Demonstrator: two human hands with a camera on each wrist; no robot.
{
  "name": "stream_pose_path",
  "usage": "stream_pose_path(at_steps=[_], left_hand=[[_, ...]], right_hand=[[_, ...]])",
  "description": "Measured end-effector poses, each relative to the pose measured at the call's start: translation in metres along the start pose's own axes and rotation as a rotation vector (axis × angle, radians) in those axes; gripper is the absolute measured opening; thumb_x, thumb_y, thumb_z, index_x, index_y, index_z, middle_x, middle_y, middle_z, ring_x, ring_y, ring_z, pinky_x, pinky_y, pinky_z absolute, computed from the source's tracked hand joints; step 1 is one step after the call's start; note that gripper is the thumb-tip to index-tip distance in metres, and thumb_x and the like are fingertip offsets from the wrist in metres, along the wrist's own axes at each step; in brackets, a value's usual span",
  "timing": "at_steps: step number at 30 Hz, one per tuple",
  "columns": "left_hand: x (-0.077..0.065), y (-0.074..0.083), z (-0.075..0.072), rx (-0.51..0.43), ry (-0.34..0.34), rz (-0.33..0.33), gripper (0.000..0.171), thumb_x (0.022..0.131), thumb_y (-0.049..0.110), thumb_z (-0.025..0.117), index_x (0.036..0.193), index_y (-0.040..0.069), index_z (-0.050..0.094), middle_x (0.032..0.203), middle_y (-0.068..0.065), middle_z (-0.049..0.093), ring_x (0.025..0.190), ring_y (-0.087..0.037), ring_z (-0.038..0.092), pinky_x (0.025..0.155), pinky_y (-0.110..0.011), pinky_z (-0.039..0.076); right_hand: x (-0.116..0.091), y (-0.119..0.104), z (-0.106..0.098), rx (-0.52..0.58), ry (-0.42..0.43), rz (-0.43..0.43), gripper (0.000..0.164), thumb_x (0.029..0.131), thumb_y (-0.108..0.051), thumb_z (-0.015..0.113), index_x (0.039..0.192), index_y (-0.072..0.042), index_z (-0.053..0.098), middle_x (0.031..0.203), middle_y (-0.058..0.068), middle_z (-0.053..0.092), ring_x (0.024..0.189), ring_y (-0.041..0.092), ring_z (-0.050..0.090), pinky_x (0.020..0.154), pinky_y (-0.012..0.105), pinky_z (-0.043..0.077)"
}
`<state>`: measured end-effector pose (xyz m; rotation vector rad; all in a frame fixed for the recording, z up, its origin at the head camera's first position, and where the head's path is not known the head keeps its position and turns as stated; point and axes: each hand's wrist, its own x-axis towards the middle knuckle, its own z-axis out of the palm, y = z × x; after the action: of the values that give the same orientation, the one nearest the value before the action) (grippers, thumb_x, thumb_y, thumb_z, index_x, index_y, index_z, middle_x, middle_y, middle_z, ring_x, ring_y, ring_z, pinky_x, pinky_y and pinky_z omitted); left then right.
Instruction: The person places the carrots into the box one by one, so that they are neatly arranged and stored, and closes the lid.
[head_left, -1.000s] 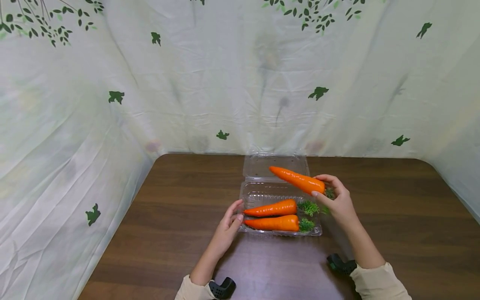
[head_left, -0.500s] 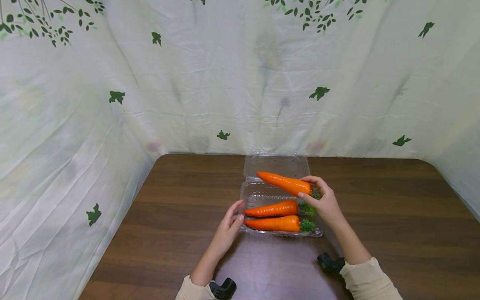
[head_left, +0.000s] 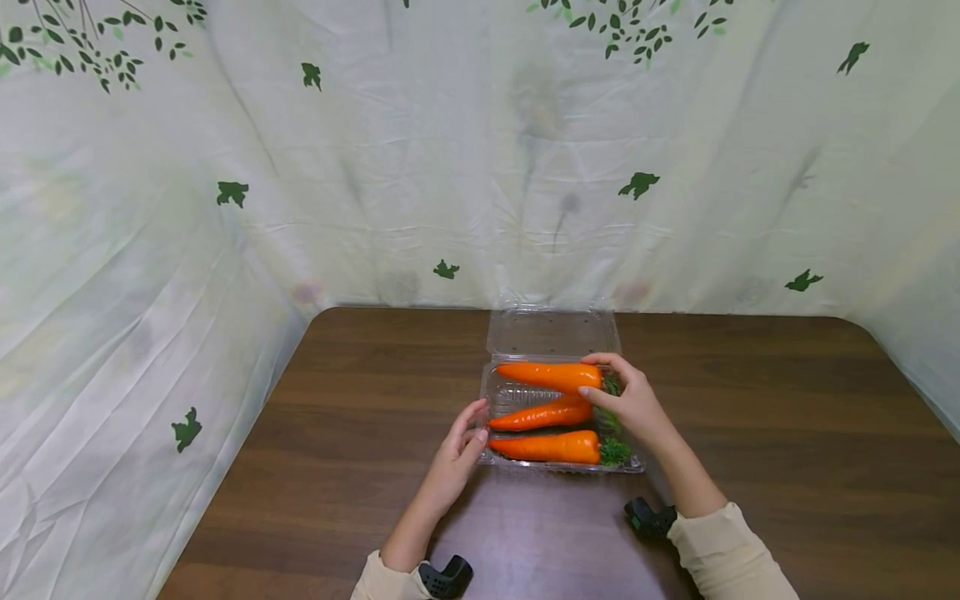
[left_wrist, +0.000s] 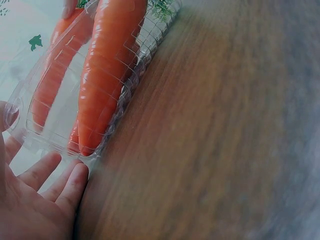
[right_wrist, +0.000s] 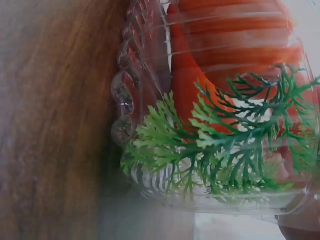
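Observation:
A clear plastic clamshell container [head_left: 551,468] lies on the table with its lid [head_left: 552,332] folded back. My right hand [head_left: 630,402] pinches the thick end of the farthest carrot [head_left: 547,375] between thumb and fingers, over the far side of the base. Two more orange carrots, a middle carrot [head_left: 542,414] and a near carrot [head_left: 546,447], lie in it with tips leftward. Feathery green tops [right_wrist: 215,130] show at the right end in the right wrist view. My left hand [head_left: 453,450] touches the container's left end, its fingers [left_wrist: 37,172] fairly straight in the left wrist view.
The brown wooden table [head_left: 360,408] has rounded far corners. A white curtain [head_left: 420,167] with green leaf prints hangs behind and at the sides. Black wrist devices, one on the left [head_left: 446,577] and one on the right [head_left: 649,518], sit at the cuffs.
My right hand has moved left and a little down, bringing its carrot from above the container into the far side of the base. That carrot has levelled. My left hand has stayed put.

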<state>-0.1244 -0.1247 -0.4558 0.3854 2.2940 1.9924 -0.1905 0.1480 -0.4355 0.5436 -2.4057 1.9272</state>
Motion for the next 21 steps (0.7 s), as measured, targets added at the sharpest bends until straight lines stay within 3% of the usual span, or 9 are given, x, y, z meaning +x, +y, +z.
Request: stream_pose_path(at_steps=[9,16,21], left_hand=[[0.000,0.000,-0.001,-0.006,-0.002,-0.003,0.045,0.094,0.007,0.043,0.137,0.002,0.029,0.136,-0.021,0.033,0.113,-0.037,0.045,0.090,-0.042,0.038],[-0.001,0.000,-0.002,-0.010,-0.002,-0.003,0.045,0.095,0.008,0.043,0.137,0.003,0.030,0.136,-0.022,0.033,0.111,-0.037,0.046,0.088,-0.035,0.039],[0.000,-0.001,-0.001,-0.005,-0.003,0.009,0.045,0.095,0.008,0.043,0.137,0.003,0.030,0.135,-0.023,0.033,0.109,-0.039,0.046,0.084,-0.031,0.041]], right_hand=[[0.006,0.000,0.003,-0.050,-0.060,0.100,0.043,0.083,-0.023,0.066,0.120,-0.008,0.051,0.120,0.012,0.048,0.091,0.026,0.050,0.075,0.037,0.045],[0.012,0.003,0.009,-0.080,-0.096,0.088,0.040,0.083,-0.018,0.065,0.119,-0.005,0.051,0.115,0.015,0.049,0.086,0.026,0.049,0.073,0.034,0.044],[0.012,0.003,0.012,-0.089,-0.072,0.089,0.038,0.083,-0.014,0.065,0.116,-0.004,0.052,0.114,0.015,0.050,0.085,0.026,0.049,0.073,0.036,0.044]])
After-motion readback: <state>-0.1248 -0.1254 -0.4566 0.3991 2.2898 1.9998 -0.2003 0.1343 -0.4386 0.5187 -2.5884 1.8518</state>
